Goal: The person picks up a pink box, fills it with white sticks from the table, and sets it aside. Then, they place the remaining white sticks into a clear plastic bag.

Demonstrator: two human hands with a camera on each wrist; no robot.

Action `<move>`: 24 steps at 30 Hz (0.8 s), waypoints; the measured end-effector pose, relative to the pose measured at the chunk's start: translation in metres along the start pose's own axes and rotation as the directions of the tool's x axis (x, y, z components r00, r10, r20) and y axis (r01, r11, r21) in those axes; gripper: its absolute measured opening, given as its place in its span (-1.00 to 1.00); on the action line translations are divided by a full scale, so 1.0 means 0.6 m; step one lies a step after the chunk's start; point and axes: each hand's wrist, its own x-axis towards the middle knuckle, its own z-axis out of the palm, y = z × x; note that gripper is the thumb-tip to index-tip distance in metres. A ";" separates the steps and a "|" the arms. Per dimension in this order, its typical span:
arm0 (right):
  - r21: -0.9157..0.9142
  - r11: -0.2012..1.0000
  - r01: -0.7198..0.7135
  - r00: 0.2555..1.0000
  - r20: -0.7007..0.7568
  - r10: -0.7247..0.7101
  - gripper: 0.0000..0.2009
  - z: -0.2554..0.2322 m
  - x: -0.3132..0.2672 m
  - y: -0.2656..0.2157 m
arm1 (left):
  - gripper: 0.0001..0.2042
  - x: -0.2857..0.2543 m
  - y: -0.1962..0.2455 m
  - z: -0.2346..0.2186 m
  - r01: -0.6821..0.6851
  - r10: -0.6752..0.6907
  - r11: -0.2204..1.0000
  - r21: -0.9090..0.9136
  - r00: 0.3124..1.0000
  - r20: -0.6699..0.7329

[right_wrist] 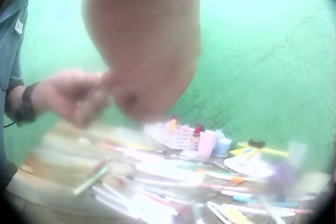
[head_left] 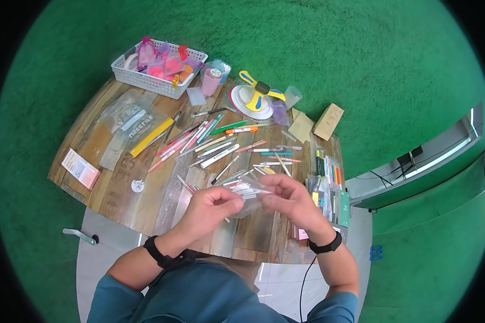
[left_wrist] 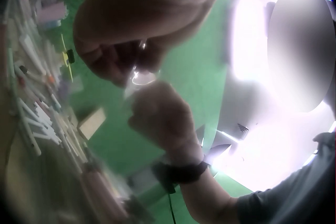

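Between both hands, low over the front half of the table, is a small clear plastic bag (head_left: pixel 248 209). My left hand (head_left: pixel 209 211) pinches its left side between thumb and curled fingers. The right hand (head_left: pixel 292 202) pinches the opposite side near the top. Short white sticks (head_left: pixel 243 189) show behind or through the film. In the left wrist view, the clear plastic (left_wrist: pixel 140 79) glints between the two hands, and white sticks (left_wrist: pixel 41 121) lie on the table. The right wrist view is blurred and the bag is hidden there.
Pens and markers (head_left: pixel 218 153) lie scattered over the wooden table (head_left: pixel 113 202). At the back stand a white basket (head_left: pixel 145 81) of small pouches, a pink cup (head_left: pixel 211 83) and a yellow-and-blue three-armed object (head_left: pixel 261 91). Stationery packs (head_left: pixel 328 188) line the right edge; a cardboard box (head_left: pixel 328 121) sits behind.
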 end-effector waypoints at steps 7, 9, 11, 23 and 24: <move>0.068 0.993 0.098 0.992 -0.085 -0.092 -0.63 -0.009 -0.024 0.053 | -0.85 -0.014 -0.011 0.005 0.055 -0.055 0.999 0.003 0.997 0.047; 0.052 0.991 0.124 0.988 -0.102 -0.118 -0.64 -0.009 -0.025 0.083 | -0.86 -0.018 -0.013 0.002 0.069 -0.072 0.996 0.063 0.997 0.038; 0.035 0.988 0.153 0.981 -0.126 -0.148 -0.65 0.000 -0.032 0.100 | -0.87 -0.022 -0.017 0.000 0.082 -0.088 0.988 0.128 0.995 0.037; -0.144 0.945 0.292 0.917 -0.238 -0.320 -0.79 0.003 -0.016 0.147 | -0.85 -0.005 -0.018 -0.020 0.266 -0.271 0.945 0.190 0.962 0.005; -0.068 0.968 0.242 0.940 -0.229 -0.251 -0.82 0.001 -0.011 0.147 | -0.83 -0.004 -0.014 -0.018 0.272 -0.277 0.946 0.175 0.961 0.005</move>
